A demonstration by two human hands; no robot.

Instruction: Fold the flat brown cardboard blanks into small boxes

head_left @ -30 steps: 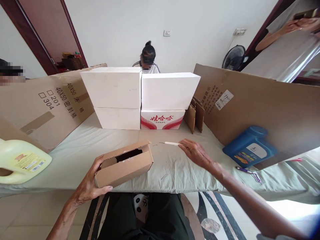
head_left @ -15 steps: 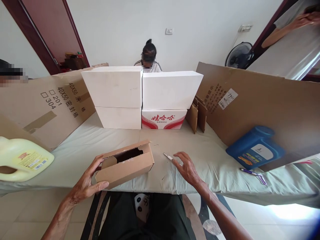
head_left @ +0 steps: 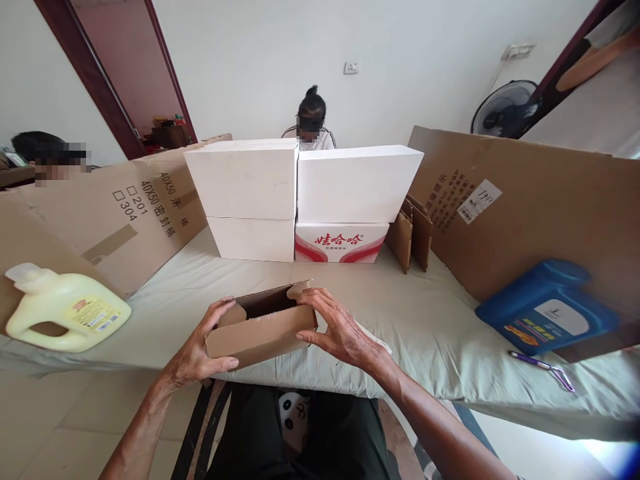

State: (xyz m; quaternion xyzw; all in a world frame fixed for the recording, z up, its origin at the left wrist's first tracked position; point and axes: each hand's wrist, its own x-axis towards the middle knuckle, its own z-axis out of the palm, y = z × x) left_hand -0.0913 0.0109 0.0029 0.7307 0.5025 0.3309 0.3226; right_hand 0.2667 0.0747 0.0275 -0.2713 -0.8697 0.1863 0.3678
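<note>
A small brown cardboard box (head_left: 263, 337) with its top open sits near the front edge of the cloth-covered table. My left hand (head_left: 203, 350) grips its left end, thumb along the near side and fingers behind. At the right end, my right hand (head_left: 340, 327) has its thumb on the near wall and its fingers over the raised end flap (head_left: 299, 291). A slim white object (head_left: 379, 339) shows just past my right wrist, mostly covered by the hand. The inside of the box looks dark, and its bottom is hidden.
White boxes (head_left: 243, 180) stand stacked ahead, a person (head_left: 311, 123) behind them. Large cardboard panels (head_left: 540, 193) flank both sides. A pale yellow jug (head_left: 70, 310) lies left; a blue bottle (head_left: 550, 310) and a purple-handled tool (head_left: 543, 367) lie right. Another person (head_left: 43, 150) is far left.
My right hand has moved left from beside the slim white tool and taken hold of the box's right end. The left hand keeps its grip. The whole view has shifted slightly.
</note>
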